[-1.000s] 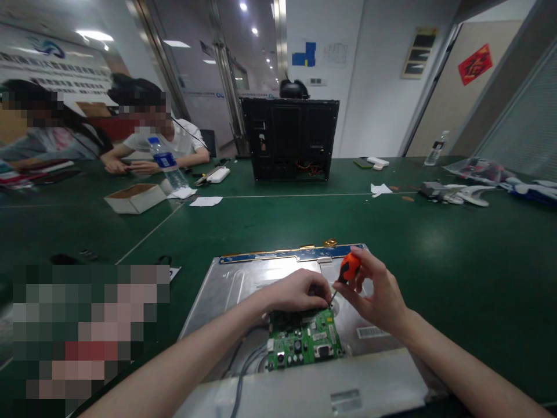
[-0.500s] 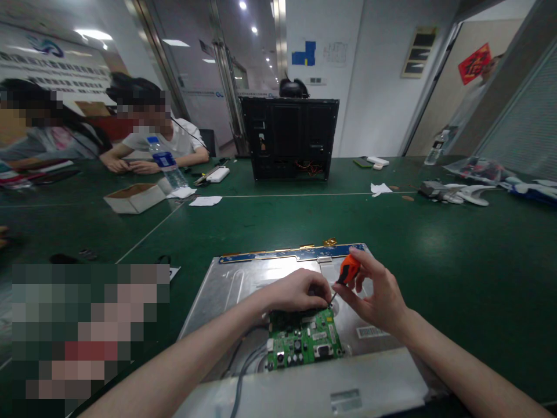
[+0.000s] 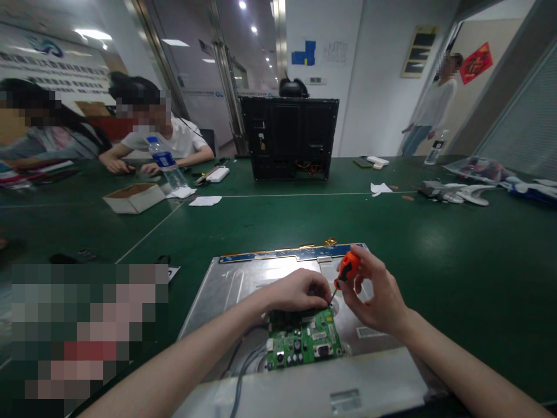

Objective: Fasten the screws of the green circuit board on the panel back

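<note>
Screwdriver [image 3: 349, 265], one: orange and black handle, slim shaft. In the right hand [image 3: 379, 296], handle pinched between thumb and fingers, tilted; tip down at the board's far right corner, beside the left fingertips. Likely light and rigid; best taken by the thick handle.

Left hand [image 3: 301, 290], one: palm down over the board's far edge, fingers curled together near the shaft; whether they grip the tip, a screw or the board, cannot tell.

Board [image 3: 304, 337], one: green, with upright components. Below and on the near side of the left hand. Probably light, stiff and fragile; best held by its edges, off the components.

Panel [image 3: 232, 290], one: metal, flat on the counter [image 3: 461, 261] under both hands. Probably stiff, slippery, heavier than the board; best lifted by opposite sides.

Cables [image 3: 249, 360], grey: near side of the left hand, beside the board; seemingly flexible.
</note>
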### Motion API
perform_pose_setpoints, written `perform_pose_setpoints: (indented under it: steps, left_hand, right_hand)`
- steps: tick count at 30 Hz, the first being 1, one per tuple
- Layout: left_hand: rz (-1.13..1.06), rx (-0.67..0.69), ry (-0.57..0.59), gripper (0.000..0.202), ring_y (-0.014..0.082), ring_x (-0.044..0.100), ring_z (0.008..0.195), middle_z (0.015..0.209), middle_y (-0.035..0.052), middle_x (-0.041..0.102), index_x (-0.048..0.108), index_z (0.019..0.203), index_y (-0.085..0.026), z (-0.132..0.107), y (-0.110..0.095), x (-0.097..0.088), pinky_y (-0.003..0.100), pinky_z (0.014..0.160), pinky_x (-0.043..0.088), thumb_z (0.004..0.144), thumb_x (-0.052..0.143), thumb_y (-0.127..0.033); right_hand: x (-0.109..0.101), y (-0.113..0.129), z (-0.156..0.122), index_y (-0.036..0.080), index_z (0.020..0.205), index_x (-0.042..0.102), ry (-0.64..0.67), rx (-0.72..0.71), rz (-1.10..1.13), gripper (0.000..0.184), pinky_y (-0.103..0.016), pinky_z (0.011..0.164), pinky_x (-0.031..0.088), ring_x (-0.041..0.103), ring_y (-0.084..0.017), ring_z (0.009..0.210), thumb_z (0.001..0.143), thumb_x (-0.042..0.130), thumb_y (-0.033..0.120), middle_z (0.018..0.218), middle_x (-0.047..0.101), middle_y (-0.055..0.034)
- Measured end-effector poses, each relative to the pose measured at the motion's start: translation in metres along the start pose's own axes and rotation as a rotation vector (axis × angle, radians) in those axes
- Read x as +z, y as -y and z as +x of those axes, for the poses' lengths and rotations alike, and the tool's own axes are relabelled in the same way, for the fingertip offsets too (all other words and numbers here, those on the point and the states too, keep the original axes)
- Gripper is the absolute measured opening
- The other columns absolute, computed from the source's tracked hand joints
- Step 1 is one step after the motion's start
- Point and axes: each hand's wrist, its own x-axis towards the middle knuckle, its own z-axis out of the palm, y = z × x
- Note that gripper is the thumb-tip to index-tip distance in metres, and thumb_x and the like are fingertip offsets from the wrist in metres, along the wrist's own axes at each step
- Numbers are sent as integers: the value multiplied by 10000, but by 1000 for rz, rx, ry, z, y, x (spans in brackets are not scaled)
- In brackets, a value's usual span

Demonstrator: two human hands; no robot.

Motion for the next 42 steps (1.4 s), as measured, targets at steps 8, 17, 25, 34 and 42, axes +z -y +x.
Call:
perform_pose_setpoints:
  steps: [8,17,25,34,42]
  left_hand:
    - [2,-2,4,65,127,572,698,767,-22,658,707,854,-164,1,1,-1,211,656,428,798,691,-135]
    - [-8,6,-1,58,139,581,705,754,-19,649,703,843,-162,0,1,0,223,664,427,791,684,-147]
    - [-8,0,-1,62,138,575,711,760,-26,647,701,842,-156,0,2,1,232,689,421,793,688,-121]
    - [18,-9,-8,36,142,578,733,762,-23,651,713,838,-157,0,1,-1,224,681,418,805,702,-146]
    - [23,-8,8,106,148,594,740,806,-9,682,731,909,-169,0,2,0,222,671,437,811,691,-162]
  right_hand:
    - [-1,-3,2,276,1533,302,8,-39,-46,640,-186,410,479,565,-99,487,959,579,208,776,648,28]
    - [0,0,1,234,1583,237,7,-9,-62,739,-204,403,482,549,-108,460,920,554,154,739,641,21]
    - [-1,-1,-1,233,1503,299,13,23,-15,657,-188,404,470,564,-107,478,910,573,172,736,622,34]
    - [1,-3,-2,252,1490,308,-5,9,-44,605,-180,397,459,552,-97,466,963,603,286,741,623,41]
    - [0,1,-2,230,1552,238,5,37,-7,714,-189,402,474,570,-109,492,918,557,149,755,622,23]
